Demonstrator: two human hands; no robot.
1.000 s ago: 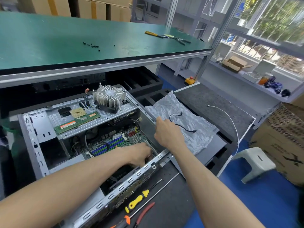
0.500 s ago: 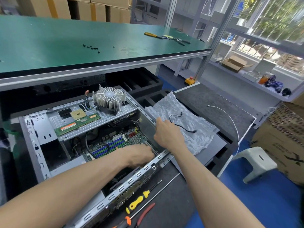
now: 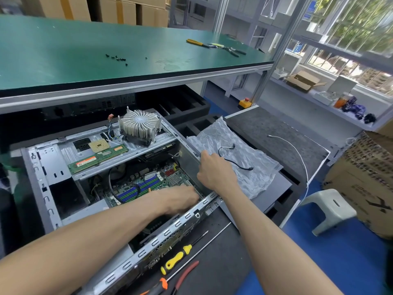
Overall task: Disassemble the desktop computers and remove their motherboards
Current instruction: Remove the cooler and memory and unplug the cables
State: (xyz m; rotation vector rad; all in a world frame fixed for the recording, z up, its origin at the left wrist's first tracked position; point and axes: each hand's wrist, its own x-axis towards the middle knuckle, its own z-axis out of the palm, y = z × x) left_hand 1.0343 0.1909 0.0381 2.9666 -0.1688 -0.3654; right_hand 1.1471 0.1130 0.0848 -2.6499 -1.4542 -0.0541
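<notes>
Left hand reaches down into the open computer case, fingers flat on the motherboard; I cannot tell whether it grips anything. Right hand curls over the case's right wall edge. I see the green board low inside, blue memory slots in rows. A finned round heatsink sits on the metal drive tray above, crinkled plastic wrap just beside the case

Head-worn view, downward, close in
</notes>
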